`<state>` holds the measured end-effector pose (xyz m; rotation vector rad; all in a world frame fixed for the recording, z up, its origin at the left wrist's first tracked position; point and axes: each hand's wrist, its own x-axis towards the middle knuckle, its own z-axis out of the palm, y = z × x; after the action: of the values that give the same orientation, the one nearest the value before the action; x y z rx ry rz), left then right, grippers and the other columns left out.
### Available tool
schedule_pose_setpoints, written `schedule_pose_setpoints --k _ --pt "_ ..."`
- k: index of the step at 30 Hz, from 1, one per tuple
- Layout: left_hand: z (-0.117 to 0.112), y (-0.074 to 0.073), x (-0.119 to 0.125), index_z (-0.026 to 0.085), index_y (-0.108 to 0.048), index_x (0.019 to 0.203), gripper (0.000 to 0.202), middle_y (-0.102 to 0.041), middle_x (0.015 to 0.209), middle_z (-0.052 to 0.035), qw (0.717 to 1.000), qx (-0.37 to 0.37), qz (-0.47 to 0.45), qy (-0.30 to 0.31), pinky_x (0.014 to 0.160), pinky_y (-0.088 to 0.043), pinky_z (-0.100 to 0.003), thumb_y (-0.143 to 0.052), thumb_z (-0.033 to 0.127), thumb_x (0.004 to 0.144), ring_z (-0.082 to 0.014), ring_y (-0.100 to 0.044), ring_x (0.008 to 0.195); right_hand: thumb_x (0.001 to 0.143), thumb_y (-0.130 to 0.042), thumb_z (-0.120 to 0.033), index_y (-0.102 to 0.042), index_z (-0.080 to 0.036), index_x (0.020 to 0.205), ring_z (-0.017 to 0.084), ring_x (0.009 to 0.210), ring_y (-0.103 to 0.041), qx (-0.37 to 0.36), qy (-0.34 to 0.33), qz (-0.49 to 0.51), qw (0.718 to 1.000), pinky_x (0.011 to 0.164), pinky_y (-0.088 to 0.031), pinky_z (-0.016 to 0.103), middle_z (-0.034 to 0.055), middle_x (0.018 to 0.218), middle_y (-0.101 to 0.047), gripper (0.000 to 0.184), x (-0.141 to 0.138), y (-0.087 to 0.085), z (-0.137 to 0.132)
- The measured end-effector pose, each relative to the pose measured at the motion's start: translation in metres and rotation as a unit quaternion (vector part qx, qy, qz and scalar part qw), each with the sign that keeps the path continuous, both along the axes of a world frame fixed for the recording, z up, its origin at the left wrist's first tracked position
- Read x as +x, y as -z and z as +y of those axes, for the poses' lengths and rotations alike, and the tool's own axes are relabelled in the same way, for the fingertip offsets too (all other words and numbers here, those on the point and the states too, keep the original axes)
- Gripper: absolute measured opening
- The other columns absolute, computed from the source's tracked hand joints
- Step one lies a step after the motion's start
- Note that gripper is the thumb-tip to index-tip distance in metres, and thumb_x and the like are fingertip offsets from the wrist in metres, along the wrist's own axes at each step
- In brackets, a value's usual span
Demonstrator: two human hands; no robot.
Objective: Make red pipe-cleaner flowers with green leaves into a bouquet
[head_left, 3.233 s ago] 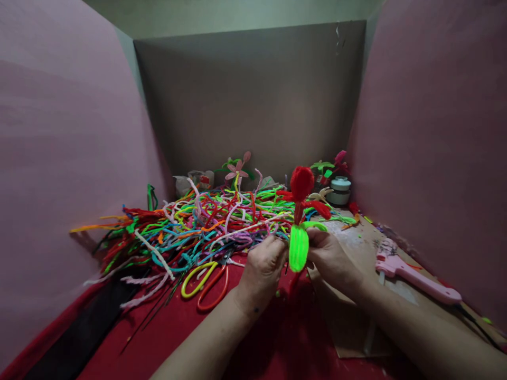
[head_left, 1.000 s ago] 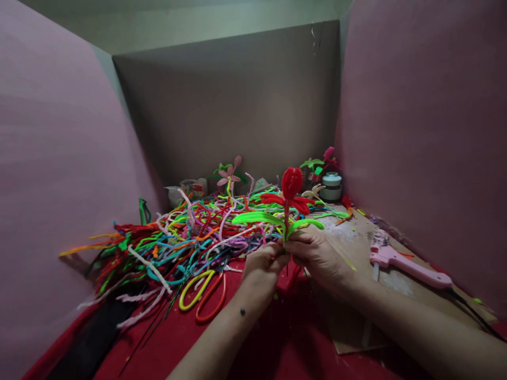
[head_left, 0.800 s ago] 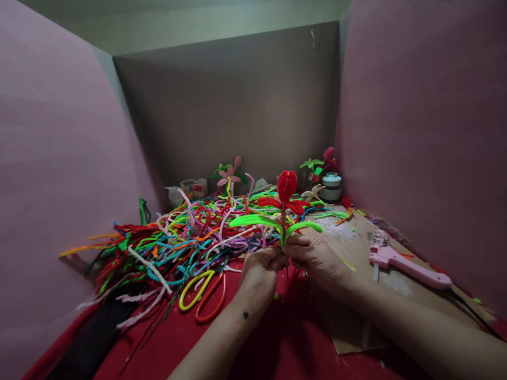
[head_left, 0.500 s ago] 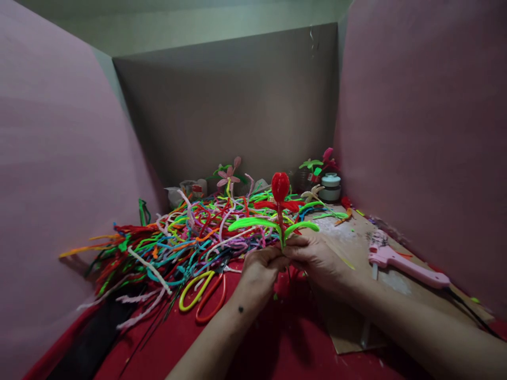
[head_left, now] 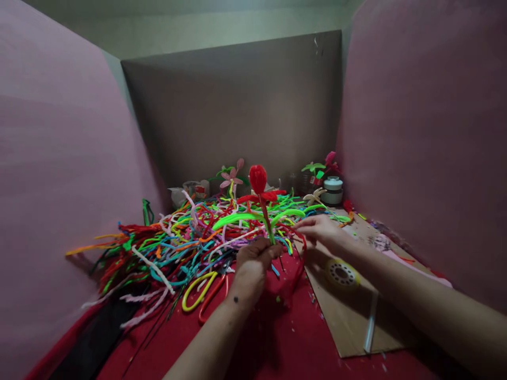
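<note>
My left hand (head_left: 255, 264) is closed around the lower stem of a pipe cleaner flower (head_left: 258, 179), below its two long green leaves. The flower has a red bud and red side petals on a reddish stem, and it leans slightly left. Over the cardboard's left edge, my right hand (head_left: 322, 231) has its fingers pinched at a red pipe cleaner (head_left: 304, 244), which loops down, blurred, toward the red cloth. Behind the flower spreads a large heap of loose coloured pipe cleaners (head_left: 190, 232).
Scissors (head_left: 200, 291) with yellow and red handles lie beside my left forearm. A yellow tape roll (head_left: 341, 274) and a clear glue stick (head_left: 371, 322) rest on a cardboard sheet (head_left: 336, 322). My right arm partly hides a pink glue gun (head_left: 415, 268). Finished flowers (head_left: 231, 178) stand behind.
My right hand has left the stem and moved right, with a red pipe cleaner at its fingers. The flower, in my left hand, has shifted left and tilted. The tape roll is now visible.
</note>
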<state>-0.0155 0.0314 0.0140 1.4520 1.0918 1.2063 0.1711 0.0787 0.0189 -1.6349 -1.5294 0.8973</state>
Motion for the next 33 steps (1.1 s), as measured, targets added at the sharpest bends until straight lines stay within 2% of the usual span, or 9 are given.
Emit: schedule_pose_setpoints --k 3,5,13,17,20,23,26,30,33 --pt "0.005 0.000 -0.004 0.015 -0.064 0.061 0.018 -0.045 0.049 0.0049 1.000 0.001 -0.004 -0.011 0.049 -0.026 -0.021 -0.064 0.032 0.064 -0.0069 -0.034 0.049 0.083 -0.055 -0.021 -0.063 -0.010 0.099 0.017 0.079 -0.059 -0.006 0.115 -0.108 0.987 0.068 -0.048 0.029 0.0087 0.093 -0.063 0.021 0.037 -0.007 0.045" --pt "0.007 0.002 -0.006 0.015 -0.065 0.062 0.018 -0.045 0.050 0.0053 1.000 0.006 0.003 -0.014 0.050 -0.026 -0.021 -0.064 0.033 0.065 -0.0068 -0.034 0.050 0.087 -0.052 -0.030 -0.055 -0.016 0.110 0.020 0.095 -0.057 -0.029 0.168 -0.174 0.970 0.079 -0.049 0.037 0.0076 0.112 -0.056 0.028 0.057 -0.006 0.068" --pt "0.010 0.006 -0.008 0.015 -0.068 0.067 0.019 -0.053 0.055 0.0031 1.000 0.007 -0.011 -0.009 0.056 -0.031 -0.022 -0.064 0.034 0.066 -0.0098 -0.042 0.056 0.086 -0.053 -0.029 -0.053 -0.013 0.114 0.020 0.096 -0.057 -0.044 0.239 -0.307 0.920 0.080 -0.048 0.039 0.0107 0.114 -0.055 0.032 0.088 0.010 0.090" --pt "0.008 0.002 -0.006 0.014 -0.064 0.060 0.020 -0.048 0.051 0.0037 1.000 0.001 -0.023 -0.017 0.053 -0.028 -0.022 -0.065 0.034 0.064 -0.0089 -0.039 0.053 0.086 -0.053 -0.029 -0.055 -0.014 0.110 0.020 0.095 -0.058 0.032 0.221 -0.307 0.925 0.080 -0.048 0.038 0.0094 0.112 -0.057 0.028 0.097 0.004 0.079" --pt "0.007 0.000 -0.005 0.014 -0.059 0.055 0.023 -0.041 0.048 0.0052 0.999 -0.003 -0.024 -0.021 0.050 -0.025 -0.022 -0.065 0.034 0.064 -0.0073 -0.033 0.050 0.079 -0.060 -0.023 -0.065 -0.014 0.083 0.023 0.089 -0.061 0.114 0.210 -0.276 0.931 0.077 -0.045 0.031 0.0091 0.088 -0.066 0.012 0.097 -0.006 0.065" --pt "0.008 0.002 -0.004 0.014 -0.057 0.052 0.025 -0.038 0.046 0.0055 0.999 -0.006 -0.027 -0.031 0.048 -0.023 -0.022 -0.065 0.035 0.064 -0.0068 -0.031 0.048 0.077 -0.057 -0.025 -0.064 -0.013 0.074 0.021 0.065 -0.062 0.189 0.219 -0.216 0.933 0.060 -0.043 0.027 0.0055 0.060 -0.063 0.014 0.088 -0.016 0.044" --pt "0.010 0.004 -0.005 0.014 -0.059 0.054 0.025 -0.039 0.047 0.0052 0.999 0.002 -0.032 -0.037 0.048 -0.023 -0.023 -0.066 0.035 0.064 -0.0067 -0.030 0.048 0.082 -0.046 -0.036 -0.059 -0.015 0.074 0.013 0.044 -0.051 0.242 0.198 -0.148 0.938 0.045 -0.038 0.024 -0.0004 0.050 -0.055 0.026 0.065 -0.021 0.013" --pt "0.012 0.008 -0.005 0.014 -0.059 0.055 0.024 -0.038 0.048 0.0054 0.998 0.014 -0.035 -0.047 0.049 -0.023 -0.022 -0.066 0.035 0.065 -0.0067 -0.030 0.049 0.077 -0.054 -0.039 -0.054 -0.019 0.067 0.009 0.042 -0.042 0.319 0.069 0.088 0.941 0.044 -0.034 0.023 -0.0041 0.049 -0.050 0.023 0.017 -0.019 -0.034" --pt "0.014 0.011 -0.004 0.014 -0.057 0.053 0.025 -0.036 0.048 0.0056 0.998 0.023 -0.034 -0.049 0.049 -0.023 -0.022 -0.065 0.034 0.066 -0.0066 -0.029 0.050 0.079 -0.055 -0.034 -0.052 -0.019 0.060 0.010 0.048 -0.046 0.286 -0.027 0.114 0.951 0.051 -0.036 0.023 -0.0037 0.050 -0.049 0.025 -0.020 -0.016 -0.058"
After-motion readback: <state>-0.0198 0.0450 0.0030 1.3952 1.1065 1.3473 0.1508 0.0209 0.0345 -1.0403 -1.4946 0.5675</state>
